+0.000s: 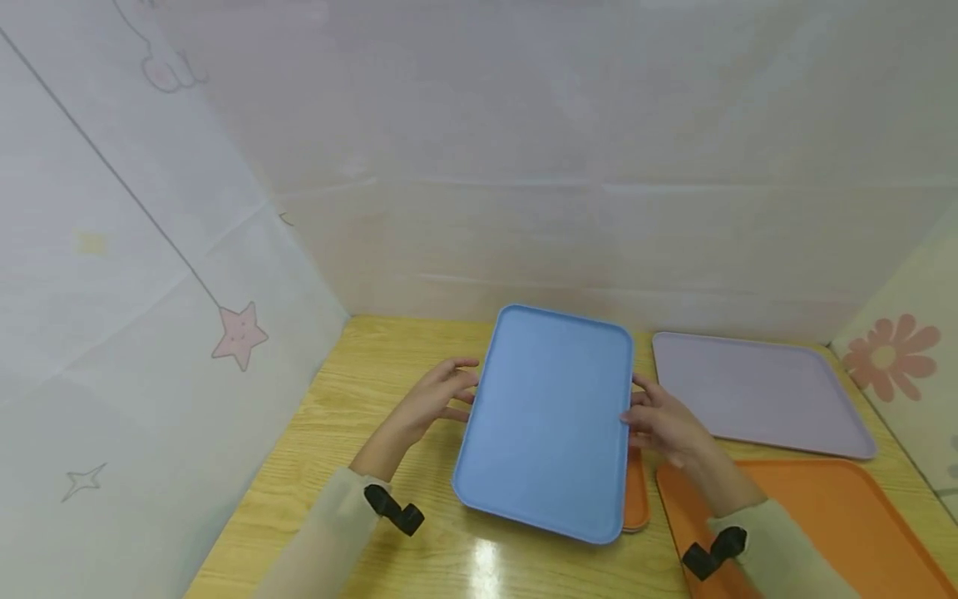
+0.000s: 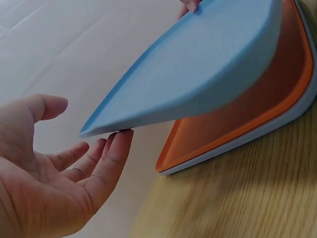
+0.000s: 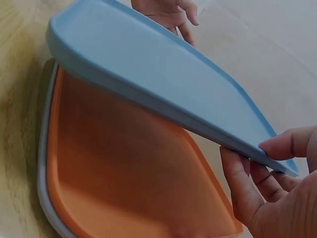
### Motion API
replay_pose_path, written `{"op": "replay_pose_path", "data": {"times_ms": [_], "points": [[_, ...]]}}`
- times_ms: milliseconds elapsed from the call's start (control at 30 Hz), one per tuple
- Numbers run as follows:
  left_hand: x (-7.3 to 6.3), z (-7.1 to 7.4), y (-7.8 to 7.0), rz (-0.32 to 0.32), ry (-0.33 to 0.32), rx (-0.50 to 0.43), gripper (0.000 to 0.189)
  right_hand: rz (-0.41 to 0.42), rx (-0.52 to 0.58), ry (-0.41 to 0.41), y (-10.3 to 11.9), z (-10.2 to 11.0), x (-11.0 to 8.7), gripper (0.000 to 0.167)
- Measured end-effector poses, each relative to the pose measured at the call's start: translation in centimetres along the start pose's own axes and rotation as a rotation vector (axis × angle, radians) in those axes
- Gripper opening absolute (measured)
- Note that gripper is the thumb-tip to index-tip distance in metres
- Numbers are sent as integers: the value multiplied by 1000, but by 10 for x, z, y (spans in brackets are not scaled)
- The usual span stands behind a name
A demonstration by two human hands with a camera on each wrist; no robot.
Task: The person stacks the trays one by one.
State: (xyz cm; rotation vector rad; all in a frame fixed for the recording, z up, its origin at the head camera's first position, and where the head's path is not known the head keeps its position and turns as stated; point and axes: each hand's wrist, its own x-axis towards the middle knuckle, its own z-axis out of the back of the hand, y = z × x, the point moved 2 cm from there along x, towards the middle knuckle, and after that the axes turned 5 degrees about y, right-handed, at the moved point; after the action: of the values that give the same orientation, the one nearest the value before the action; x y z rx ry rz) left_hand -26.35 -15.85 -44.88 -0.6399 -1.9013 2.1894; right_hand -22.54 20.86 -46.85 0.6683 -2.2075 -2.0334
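A light blue rectangular tray is held up at a tilt over the table. My right hand pinches its right edge, with the thumb on the rim and the fingers beneath, as the right wrist view shows. On the opposite side, my left hand touches the underside with its fingertips, its thumb standing off the rim. Below the blue tray lies an orange tray, stacked on a pale grey-blue tray of which only the edge shows.
To the right on the wooden table, a lilac tray lies by the back wall. Nearer, another orange tray lies partly under my right forearm. Patterned cloth walls enclose the table at the back and sides.
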Motion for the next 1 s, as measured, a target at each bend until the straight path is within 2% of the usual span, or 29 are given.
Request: {"op": "replay_pose_path", "data": {"times_ms": [333,533,1000], "points": [[9,-13,4,-36,85,-4,61,-24,-42,38,3,13,-1,86],[11,-16,7,-16,82,-11,65,-9,-68,56,6,18,-3,85],[18,-22,11,-2,70,-49,68,-14,-91,-6,8,25,-2,76]]}}
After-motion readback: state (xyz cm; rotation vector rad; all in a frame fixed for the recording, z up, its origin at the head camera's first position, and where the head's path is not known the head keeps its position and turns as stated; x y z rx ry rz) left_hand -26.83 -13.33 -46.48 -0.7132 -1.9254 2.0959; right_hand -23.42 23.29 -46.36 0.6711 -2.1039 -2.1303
